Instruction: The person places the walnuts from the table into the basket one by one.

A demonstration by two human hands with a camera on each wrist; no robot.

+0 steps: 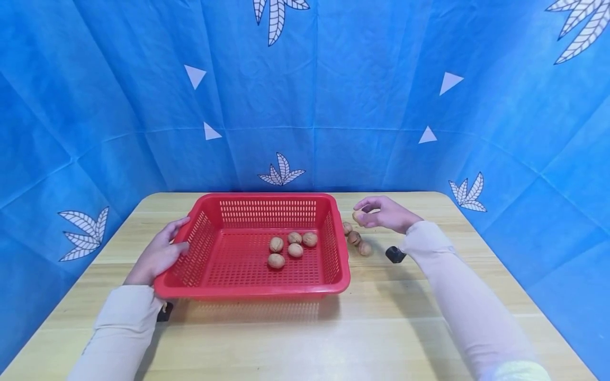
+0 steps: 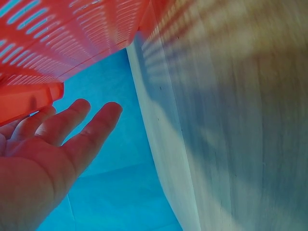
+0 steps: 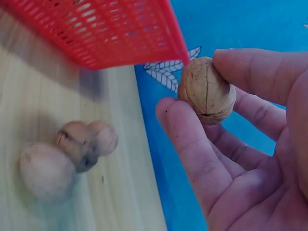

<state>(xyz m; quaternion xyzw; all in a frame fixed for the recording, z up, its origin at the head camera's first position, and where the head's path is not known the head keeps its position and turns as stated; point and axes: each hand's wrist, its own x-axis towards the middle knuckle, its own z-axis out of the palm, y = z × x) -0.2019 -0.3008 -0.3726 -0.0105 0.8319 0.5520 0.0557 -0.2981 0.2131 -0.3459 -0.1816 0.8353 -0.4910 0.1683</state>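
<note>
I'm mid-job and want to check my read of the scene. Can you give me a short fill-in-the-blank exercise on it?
1. The red basket contains ____ walnuts.
2. On the table, ____ loose walnuts lie beside the basket.
3. The walnut pinched by the right hand is ____ (inside/outside) the basket.
4. The left hand holds the basket's ____ side.

Missing words: five; three; outside; left.

From above, the red plastic basket (image 1: pixel 252 291) is leaving its left floor free, while its right wall is standing near the right hand (image 1: pixel 388 214), three walnuts (image 1: pixel 354 238) are crowding the table (image 1: pixel 381 328) just outside, and the left hand (image 1: pixel 161 254) is blocking the left rim.
</note>
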